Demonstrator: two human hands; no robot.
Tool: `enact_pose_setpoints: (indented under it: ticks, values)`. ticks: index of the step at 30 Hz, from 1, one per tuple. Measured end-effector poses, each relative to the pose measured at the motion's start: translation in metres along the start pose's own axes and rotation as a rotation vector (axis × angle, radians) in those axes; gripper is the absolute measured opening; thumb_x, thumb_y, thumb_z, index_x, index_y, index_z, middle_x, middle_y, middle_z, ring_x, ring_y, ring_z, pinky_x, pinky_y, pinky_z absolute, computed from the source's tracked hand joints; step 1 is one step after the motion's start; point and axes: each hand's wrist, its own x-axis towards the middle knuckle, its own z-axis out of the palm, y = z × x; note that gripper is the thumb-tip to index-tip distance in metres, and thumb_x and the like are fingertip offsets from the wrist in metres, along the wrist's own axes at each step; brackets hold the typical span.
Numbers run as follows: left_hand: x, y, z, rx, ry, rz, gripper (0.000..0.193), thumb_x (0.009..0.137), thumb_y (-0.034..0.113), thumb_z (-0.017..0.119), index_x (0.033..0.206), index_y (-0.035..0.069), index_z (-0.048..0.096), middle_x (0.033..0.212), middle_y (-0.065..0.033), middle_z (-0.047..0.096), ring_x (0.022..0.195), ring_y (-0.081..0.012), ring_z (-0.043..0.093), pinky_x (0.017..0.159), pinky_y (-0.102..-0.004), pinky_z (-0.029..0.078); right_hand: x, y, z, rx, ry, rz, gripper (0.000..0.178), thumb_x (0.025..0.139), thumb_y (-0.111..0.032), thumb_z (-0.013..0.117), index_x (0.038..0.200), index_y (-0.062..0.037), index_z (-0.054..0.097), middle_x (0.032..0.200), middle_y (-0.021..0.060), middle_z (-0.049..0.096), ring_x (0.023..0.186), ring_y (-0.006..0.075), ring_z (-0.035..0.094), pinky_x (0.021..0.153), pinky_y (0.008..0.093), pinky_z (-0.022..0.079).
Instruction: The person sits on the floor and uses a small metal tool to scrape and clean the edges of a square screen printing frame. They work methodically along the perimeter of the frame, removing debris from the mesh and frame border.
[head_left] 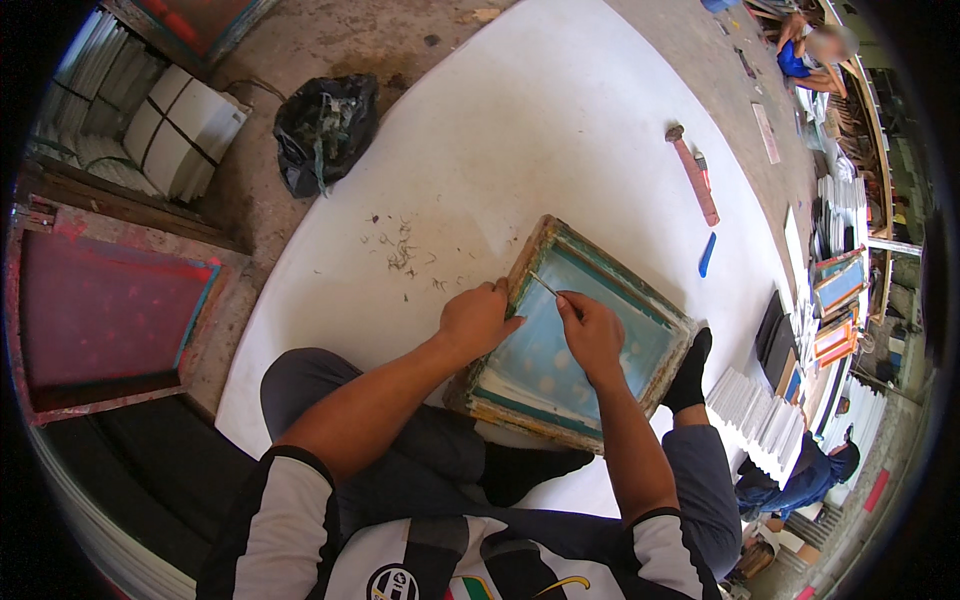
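Observation:
A wooden screen-printing frame (622, 270) with pale blue mesh (532, 352) lies tilted across my lap, between my legs. Its rim is worn and stained, and lighter spots show on the mesh. My left hand (476, 322) is closed on the frame's left edge, with the thumb reaching over the inside. In my right hand (594, 335) a thin, stick-like tool (543, 284) is pinched between thumb and fingers. The tool's tip points at the inner edge near the frame's upper left corner; whether it touches is too small to tell.
Dark shavings (402, 250) are scattered on the white sheet (480, 130) left of the frame. To the right lie a hammer (693, 175) and a blue strip-like tool (708, 254). A black plastic bag (300, 140) and a red screen frame (110, 300) are leftward. People sit farther right.

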Motion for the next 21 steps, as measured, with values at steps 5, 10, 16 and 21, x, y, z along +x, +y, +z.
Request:
enact_pose_setpoints:
  ticks: [5, 10, 16, 21]
  values:
    - [-0.0045, 0.0067, -0.0031, 0.01, -0.012, -0.032, 0.064, 0.092, 0.048, 0.071, 0.13, -0.002, 0.059, 0.108, -0.0212, 0.069, 0.099, -0.0385, 0.071, 0.081, -0.0477, 0.059, -0.0005, 0.0031, 0.008, -0.049, 0.101, -0.098, 0.028, 0.098, -0.039, 0.064, 0.108, -0.0184, 0.079, 0.088, 0.0097, 0.075, 0.083, 0.0325, 0.072, 0.073, 0.0423, 0.053]
    - [-0.0059, 0.0072, -0.0032, 0.018, -0.003, -0.036, 0.057, 0.093, 0.046, 0.07, 0.12, -0.003, 0.063, 0.106, -0.0214, 0.069, 0.097, -0.0389, 0.072, 0.081, -0.0482, 0.059, 0.0, -0.0037, 0.0073, -0.093, 0.101, -0.084, 0.028, 0.098, -0.039, 0.063, 0.107, -0.0186, 0.079, 0.087, 0.0107, 0.075, 0.083, 0.0331, 0.072, 0.072, 0.0427, 0.053]
    - [-0.0043, 0.0041, 0.0015, 0.021, 0.023, -0.004, 0.053, 0.093, 0.044, 0.07, 0.117, -0.003, 0.063, 0.106, -0.0225, 0.069, 0.095, -0.0395, 0.072, 0.08, -0.0485, 0.059, 0.0004, -0.006, 0.0024, -0.081, 0.055, -0.05, 0.03, 0.098, -0.041, 0.063, 0.108, -0.0185, 0.079, 0.084, 0.011, 0.075, 0.082, 0.0335, 0.072, 0.073, 0.0431, 0.053]
    - [-0.0047, 0.0023, 0.0026, 0.018, 0.037, 0.002, 0.051, 0.093, 0.043, 0.07, 0.115, -0.003, 0.064, 0.105, -0.0227, 0.069, 0.095, -0.04, 0.072, 0.08, -0.0486, 0.059, 0.0001, -0.006, 0.0043, -0.059, 0.056, -0.042, 0.03, 0.098, -0.041, 0.063, 0.109, -0.0181, 0.08, 0.083, 0.0106, 0.075, 0.082, 0.0334, 0.072, 0.073, 0.0431, 0.053]
